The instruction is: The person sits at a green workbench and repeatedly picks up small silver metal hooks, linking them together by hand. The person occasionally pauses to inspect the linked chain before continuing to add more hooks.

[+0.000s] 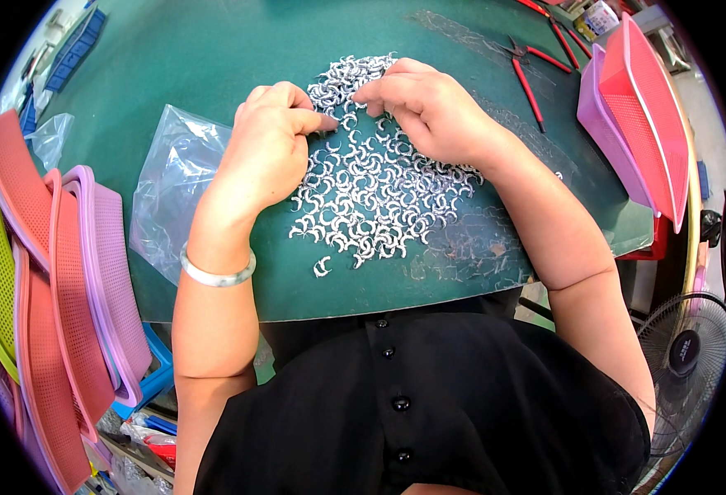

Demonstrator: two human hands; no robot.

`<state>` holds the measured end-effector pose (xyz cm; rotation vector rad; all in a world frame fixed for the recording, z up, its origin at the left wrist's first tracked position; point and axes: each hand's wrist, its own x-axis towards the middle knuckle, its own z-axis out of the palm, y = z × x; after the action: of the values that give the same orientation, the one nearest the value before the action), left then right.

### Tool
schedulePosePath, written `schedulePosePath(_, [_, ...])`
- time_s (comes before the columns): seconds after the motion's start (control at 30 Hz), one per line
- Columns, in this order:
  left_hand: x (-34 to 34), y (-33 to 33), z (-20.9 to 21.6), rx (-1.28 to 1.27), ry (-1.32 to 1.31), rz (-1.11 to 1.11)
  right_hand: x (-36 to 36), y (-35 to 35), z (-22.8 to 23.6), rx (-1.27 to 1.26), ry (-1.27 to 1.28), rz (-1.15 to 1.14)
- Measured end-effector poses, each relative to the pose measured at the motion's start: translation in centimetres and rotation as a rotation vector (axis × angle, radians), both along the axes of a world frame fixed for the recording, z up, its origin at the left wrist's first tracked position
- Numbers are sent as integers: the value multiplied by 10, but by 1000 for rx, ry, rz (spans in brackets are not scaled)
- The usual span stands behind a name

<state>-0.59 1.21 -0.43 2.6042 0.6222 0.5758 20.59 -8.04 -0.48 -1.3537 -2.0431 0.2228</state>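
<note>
Many small silvery crescent-shaped metal pieces [371,194] lie spread over the green tabletop [214,49]. Toward the far side they are heaped into a denser pile [348,76]. My left hand [272,136] rests at the pile's left edge, one digit stretched onto the pieces and the other fingers bent. From the right, my right hand [429,107] reaches over the pile with its fingertips down among the pieces. Its fingers are bent but apart, and no piece shows between them. One pair of crescents [322,266] sits apart near the table's front edge.
A clear plastic bag [177,186] lies left of my left forearm. Stacked pink, purple and green perforated baskets [111,264] stand at the left, more baskets [639,124] at the right. Red-handled pliers [530,87] lie at the far right. A fan [685,355] stands at lower right.
</note>
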Motion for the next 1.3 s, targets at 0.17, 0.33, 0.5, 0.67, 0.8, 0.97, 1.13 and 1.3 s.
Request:
schedulePosePath(0.17, [-1, 3, 8, -43, 9, 97, -2, 1, -3, 27, 39, 16])
schedulePosePath(0.33, [0, -3, 5, -51, 21, 32, -7, -1, -5, -5, -14, 54])
schedulePosePath(0.5, [-1, -1, 6, -29, 24, 68, -3, 1, -3, -35, 20, 42])
schedulePosePath(0.67, [-1, 0, 7, -41, 11, 85, -4, 1, -5, -42, 20, 42])
schedulePosePath(0.8, [1, -3, 5, -48, 4, 69, -7, 0, -5, -38, -39, 32])
schedulePosePath(0.97, [-1, 0, 5, -25, -9, 96, -7, 0, -4, -7, -88, 31])
schedulePosePath(1.13, [0, 0, 8, -76, 19, 89, -9, -2, -3, 14, -86, 26])
schedulePosePath(1.3, [-2, -1, 6, -60, 52, 33, -8, -2, -3, -28, -56, 49])
